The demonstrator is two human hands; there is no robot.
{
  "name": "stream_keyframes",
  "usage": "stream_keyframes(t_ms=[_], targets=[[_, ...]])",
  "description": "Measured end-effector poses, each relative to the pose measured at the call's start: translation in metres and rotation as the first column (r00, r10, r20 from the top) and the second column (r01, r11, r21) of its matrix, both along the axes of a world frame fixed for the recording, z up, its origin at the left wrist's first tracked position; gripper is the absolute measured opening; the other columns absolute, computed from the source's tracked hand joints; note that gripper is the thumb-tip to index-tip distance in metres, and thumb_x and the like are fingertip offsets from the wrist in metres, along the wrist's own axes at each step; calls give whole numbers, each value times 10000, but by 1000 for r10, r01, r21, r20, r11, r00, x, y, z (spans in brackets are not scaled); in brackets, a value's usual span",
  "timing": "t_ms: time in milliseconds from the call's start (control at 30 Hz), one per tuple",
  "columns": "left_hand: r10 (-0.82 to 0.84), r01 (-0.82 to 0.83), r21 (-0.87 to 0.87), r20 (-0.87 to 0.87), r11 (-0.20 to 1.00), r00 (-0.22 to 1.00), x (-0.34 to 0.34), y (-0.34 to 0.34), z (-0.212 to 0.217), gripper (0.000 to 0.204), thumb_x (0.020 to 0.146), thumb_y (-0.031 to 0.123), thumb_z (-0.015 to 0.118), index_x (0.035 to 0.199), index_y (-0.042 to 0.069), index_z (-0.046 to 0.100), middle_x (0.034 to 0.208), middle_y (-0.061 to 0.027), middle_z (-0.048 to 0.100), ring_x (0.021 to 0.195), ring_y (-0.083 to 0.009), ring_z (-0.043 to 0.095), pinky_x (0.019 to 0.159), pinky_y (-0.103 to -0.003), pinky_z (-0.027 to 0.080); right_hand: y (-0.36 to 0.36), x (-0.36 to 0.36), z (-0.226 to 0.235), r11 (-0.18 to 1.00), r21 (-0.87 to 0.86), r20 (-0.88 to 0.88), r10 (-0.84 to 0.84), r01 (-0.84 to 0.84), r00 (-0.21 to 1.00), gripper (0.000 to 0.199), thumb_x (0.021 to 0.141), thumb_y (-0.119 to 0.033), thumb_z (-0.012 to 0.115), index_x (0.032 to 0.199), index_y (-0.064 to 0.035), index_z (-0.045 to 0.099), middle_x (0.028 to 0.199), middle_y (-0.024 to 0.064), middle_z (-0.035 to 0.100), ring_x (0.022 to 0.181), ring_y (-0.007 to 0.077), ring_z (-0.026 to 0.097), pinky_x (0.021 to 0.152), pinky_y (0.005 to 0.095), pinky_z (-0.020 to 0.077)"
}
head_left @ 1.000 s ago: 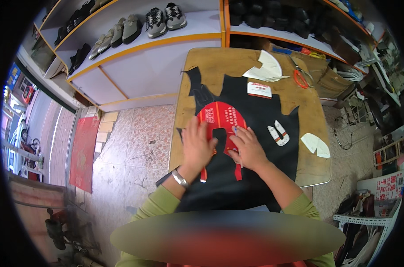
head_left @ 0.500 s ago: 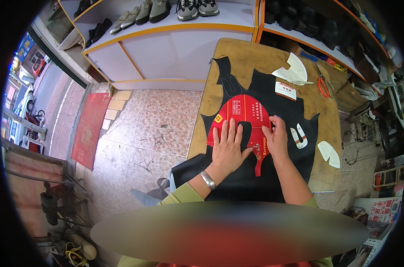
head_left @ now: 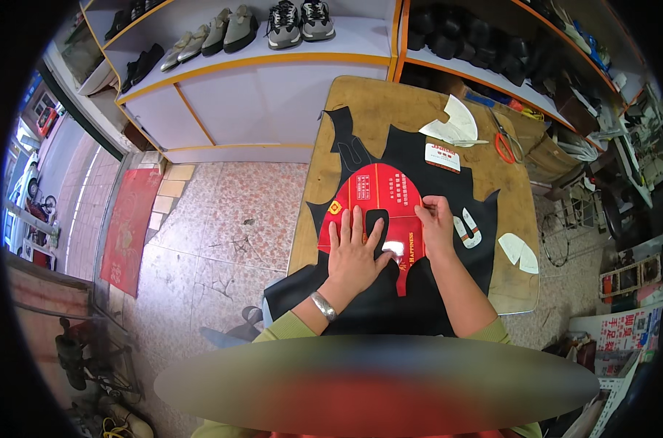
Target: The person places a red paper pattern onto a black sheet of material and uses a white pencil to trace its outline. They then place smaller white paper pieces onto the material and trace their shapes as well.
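Note:
My left hand (head_left: 356,257) lies flat with fingers spread on a red card pattern (head_left: 360,182), pressing it onto a black leather-like sheet (head_left: 419,315). The pattern has a rounded top, a slot-like cutout in the middle and a narrow tail toward me. At its right edge my right hand (head_left: 438,228) is closed in a pinch; whatever lies between its fingertips is hidden. Just right of that hand, a small white U-shaped pattern (head_left: 468,228) rests on the sheet. A thin outline of a similar shape shows on the sheet's upper left part.
The wooden table (head_left: 360,91) also holds white paper patterns (head_left: 518,252), a larger white pattern (head_left: 452,123), a white-and-red card (head_left: 442,158) and orange-handled scissors (head_left: 504,147). Shoes stand on a shelf (head_left: 353,47) behind. A red mat (head_left: 132,226) lies by the doorway at left.
The whole view has shifted, so the table appears further left and slightly lower. My left hand stays flat on the red pattern; my right hand remains pinched at its right edge.

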State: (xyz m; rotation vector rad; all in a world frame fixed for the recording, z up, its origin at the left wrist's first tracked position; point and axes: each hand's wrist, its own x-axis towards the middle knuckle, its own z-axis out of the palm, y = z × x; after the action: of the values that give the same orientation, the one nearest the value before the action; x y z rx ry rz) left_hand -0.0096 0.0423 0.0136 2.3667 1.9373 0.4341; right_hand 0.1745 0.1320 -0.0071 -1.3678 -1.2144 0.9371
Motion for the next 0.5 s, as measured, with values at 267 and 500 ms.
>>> stream_keyframes(t_ms=[267,500], targets=[[-4,4,-46,-5,999,1000,-4,-2,4,714,938,604,494,1519,197,408,1603,-218,249,1495,-385,202,1193,-565,159,-21,-10,25,998,57,489,6,-39,872,261,868,-29,689,1071,-35,525,901,132,609,808,285,648,720,350,524],[6,-6,-44,-10,999,1000,-2,1,3,782,920,631,504,1516,134,404,1602,-208,256,1494,-373,210,1193,-560,160,-17,-8,18,970,232,636,-94,-73,766,274,835,2,683,1056,-57,532,1042,120,583,880,337,656,729,407,540]])
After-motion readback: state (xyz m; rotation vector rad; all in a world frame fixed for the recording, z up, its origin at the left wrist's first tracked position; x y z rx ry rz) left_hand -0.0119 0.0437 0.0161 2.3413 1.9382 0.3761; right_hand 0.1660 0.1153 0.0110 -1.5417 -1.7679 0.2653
